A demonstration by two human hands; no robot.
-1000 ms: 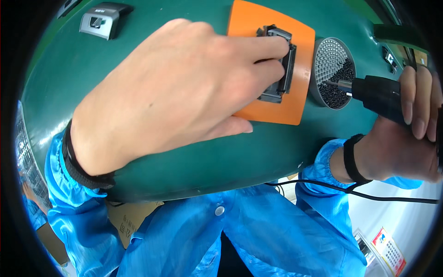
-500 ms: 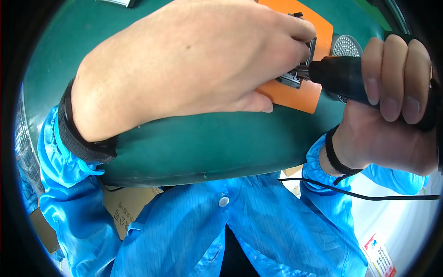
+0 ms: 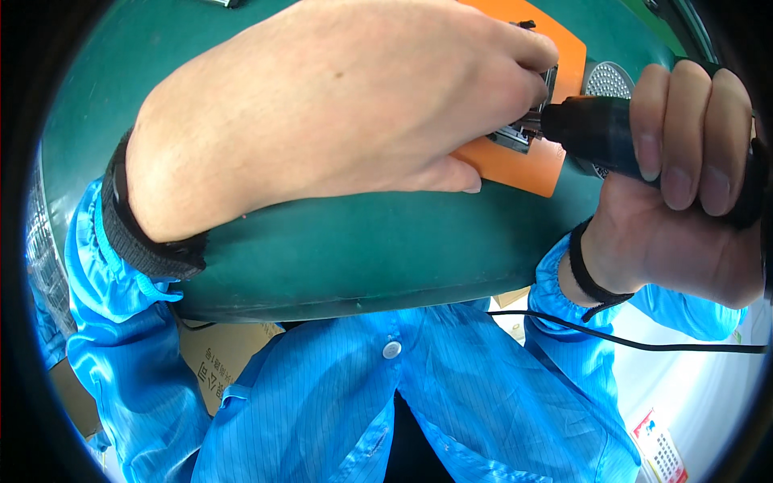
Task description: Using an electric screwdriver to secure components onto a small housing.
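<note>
My right hand (image 3: 644,237) is wrapped round a black electric screwdriver (image 3: 592,133) held nearly level, its metal tip pointing left. That tip meets a small black and silver metal part (image 3: 513,138) lying over an orange mat (image 3: 523,173). Across the mat from the left reaches my left hand (image 3: 346,105), back upward, its fingers bent down on the part and its thumb stretched out along the mat's near side. Most of the part, and the left fingertips, are hidden beneath that hand.
A round grey dish with a dimpled face (image 3: 609,79) stands right of the mat, partly behind the screwdriver. Under everything is a green table top (image 3: 378,249). Below its near edge are a cardboard box (image 3: 233,354) and a black cable (image 3: 628,344).
The left hand, the part and the mat appear very slightly further right in the view. Both hands keep their grip, and the screwdriver tip stays at the part.
</note>
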